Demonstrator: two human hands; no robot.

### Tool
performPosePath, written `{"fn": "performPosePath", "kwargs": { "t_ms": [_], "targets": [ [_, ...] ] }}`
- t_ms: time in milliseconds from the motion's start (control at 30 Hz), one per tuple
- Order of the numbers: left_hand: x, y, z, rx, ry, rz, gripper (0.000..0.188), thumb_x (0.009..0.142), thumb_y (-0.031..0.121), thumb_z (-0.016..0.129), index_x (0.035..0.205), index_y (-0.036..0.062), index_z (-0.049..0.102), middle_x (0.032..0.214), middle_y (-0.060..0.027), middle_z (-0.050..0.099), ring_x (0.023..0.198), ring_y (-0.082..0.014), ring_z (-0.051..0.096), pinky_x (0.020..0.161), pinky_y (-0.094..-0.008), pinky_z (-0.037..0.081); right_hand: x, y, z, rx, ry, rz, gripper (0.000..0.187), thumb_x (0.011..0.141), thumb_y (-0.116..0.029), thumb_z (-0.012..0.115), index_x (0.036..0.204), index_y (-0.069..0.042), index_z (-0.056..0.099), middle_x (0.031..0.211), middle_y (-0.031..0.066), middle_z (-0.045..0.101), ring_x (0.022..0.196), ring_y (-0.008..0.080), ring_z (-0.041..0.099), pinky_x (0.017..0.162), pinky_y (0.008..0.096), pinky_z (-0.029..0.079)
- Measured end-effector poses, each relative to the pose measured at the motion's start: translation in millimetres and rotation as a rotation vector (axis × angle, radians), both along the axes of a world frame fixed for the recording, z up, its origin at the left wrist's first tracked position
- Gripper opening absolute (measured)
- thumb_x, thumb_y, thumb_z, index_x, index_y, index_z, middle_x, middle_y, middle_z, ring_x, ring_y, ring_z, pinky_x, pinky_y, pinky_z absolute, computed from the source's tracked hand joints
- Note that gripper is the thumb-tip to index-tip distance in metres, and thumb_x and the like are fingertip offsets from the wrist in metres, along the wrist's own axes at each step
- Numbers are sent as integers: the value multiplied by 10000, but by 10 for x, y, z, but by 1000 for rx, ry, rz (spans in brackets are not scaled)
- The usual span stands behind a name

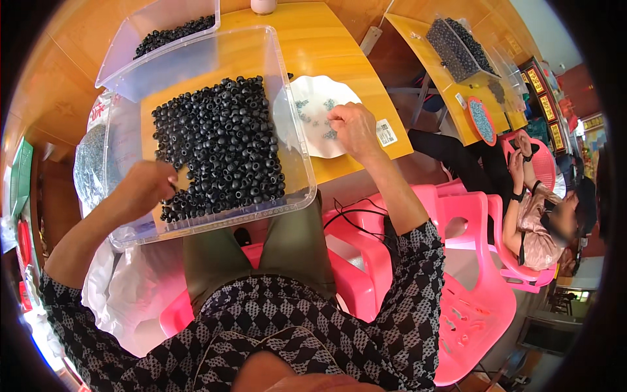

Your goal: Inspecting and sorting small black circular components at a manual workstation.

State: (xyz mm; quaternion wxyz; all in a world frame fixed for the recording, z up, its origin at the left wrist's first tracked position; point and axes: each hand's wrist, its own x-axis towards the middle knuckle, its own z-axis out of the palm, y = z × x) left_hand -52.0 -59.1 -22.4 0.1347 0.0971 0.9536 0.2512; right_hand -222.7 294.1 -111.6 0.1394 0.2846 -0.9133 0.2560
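A clear plastic bin (297,140) stands in front of me, partly over my lap. Small black round pieces with holes (222,144) cover much of its bottom. My left hand (149,186) is over the bin's left part, beside the pieces, its fingers pinched together. A dark bit shows at those fingertips, too small to name. To the bin's right lies a white plate (313,91) with a wavy rim, holding little clusters of tiny grey-blue parts (329,104). My right hand (353,127) hangs over the plate's right side, fingertips closed together; what they hold, if anything, is hidden.
Behind the bin, another clear bin (196,10) holds more black pieces. The yellow wooden table (313,26) bears a white label (386,132). Pink plastic chairs (473,307) stand at my right. Another person (542,228) sits beside a second table with a bin (460,52) and a red-rimmed tray (471,110).
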Motion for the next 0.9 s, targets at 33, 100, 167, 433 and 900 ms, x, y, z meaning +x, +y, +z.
{"fn": "performPosePath", "kwargs": {
  "t_ms": [33, 100, 167, 433, 900],
  "targets": [
    [38, -4, -76, -94, 15, -113, 206, 657, 55, 663, 834, 7, 570, 745, -131, 583, 698, -265, 576, 642, -342, 460, 14, -1, 3, -8, -31, -6, 77, 660, -57, 583, 718, -53, 633, 693, 119, 588, 719, 294, 549, 648, 386, 436],
    [81, 23, -164, -189, 28, -222, 194, 652, 103, 677, 780, 12, 562, 737, -145, 575, 718, -314, 582, 646, -381, 466, 13, 1, -4, -16, -63, -9, 81, 663, -57, 578, 720, -55, 636, 691, 118, 587, 718, 294, 550, 649, 386, 436],
    [77, 88, -209, -389, -103, -355, 219, 632, 127, 691, 772, 16, 565, 776, -157, 585, 764, -329, 586, 679, -409, 467, 17, 28, 5, 84, -19, 64, 91, 668, -54, 565, 720, -60, 639, 682, 118, 590, 712, 295, 548, 645, 383, 436],
    [61, 99, -426, -513, -142, -381, 216, 636, 97, 669, 775, -13, 545, 755, -174, 587, 740, -349, 592, 636, -419, 475, -13, 58, 72, -78, -164, 132, 129, 698, -53, 555, 776, -49, 658, 747, 117, 636, 706, 285, 588, 651, 364, 460],
    [96, 105, -456, -575, -109, -295, 259, 643, 144, 683, 793, -2, 532, 829, -175, 574, 801, -328, 587, 659, -421, 467, 14, 92, -28, -151, -128, 42, 165, 678, -41, 566, 817, -54, 654, 792, 103, 638, 764, 280, 565, 679, 346, 450]
  ]
}}
